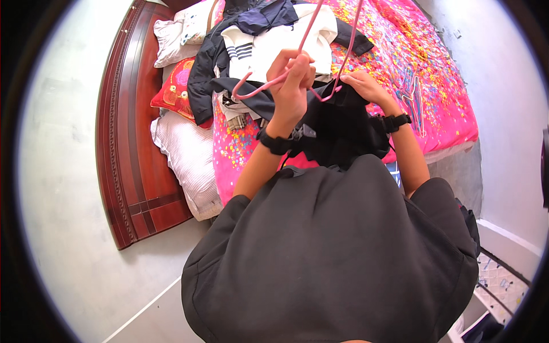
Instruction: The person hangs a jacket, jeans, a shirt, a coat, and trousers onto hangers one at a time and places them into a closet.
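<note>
My left hand [291, 83] is raised over the bed, its fingers wrapped round a pink clothes hanger [346, 52]. The hanger's hook sticks out to the left of the fist, and its two long arms run up past the top of the view. To the right, my right hand [369, 91] pinches the upper edge of a black garment [343, 126], close beside the hanger's small bent end. The garment hangs down between my forearms, partly hidden by my dark top; I cannot tell its kind. Each wrist wears a black strap.
Clothes, among them a white garment with dark stripes [309, 37] and a black jacket [200, 86], lie heaped on the pink flowered bedspread [446, 97]. Several hangers [413, 100] rest at the bed's right. Pillows [186, 154] line the dark wooden headboard [134, 143].
</note>
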`<move>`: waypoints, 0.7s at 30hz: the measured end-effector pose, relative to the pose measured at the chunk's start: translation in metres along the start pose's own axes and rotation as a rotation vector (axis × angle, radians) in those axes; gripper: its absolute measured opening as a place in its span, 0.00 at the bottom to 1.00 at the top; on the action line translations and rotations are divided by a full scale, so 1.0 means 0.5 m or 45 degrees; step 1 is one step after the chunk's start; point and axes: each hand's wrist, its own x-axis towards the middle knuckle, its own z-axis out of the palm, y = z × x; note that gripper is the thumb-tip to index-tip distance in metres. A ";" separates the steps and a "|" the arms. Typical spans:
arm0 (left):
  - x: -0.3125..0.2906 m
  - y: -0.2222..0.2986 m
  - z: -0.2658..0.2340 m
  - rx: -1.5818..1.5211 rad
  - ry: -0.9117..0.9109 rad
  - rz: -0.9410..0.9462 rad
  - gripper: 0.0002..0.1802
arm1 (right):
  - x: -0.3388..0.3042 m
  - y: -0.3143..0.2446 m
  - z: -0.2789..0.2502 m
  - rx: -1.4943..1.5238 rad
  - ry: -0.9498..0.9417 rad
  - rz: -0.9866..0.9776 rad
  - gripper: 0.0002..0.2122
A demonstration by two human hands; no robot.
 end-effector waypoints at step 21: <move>-0.135 -0.032 -0.201 1.229 -0.641 -0.204 0.18 | -0.151 -0.061 -0.056 0.606 0.529 0.249 0.05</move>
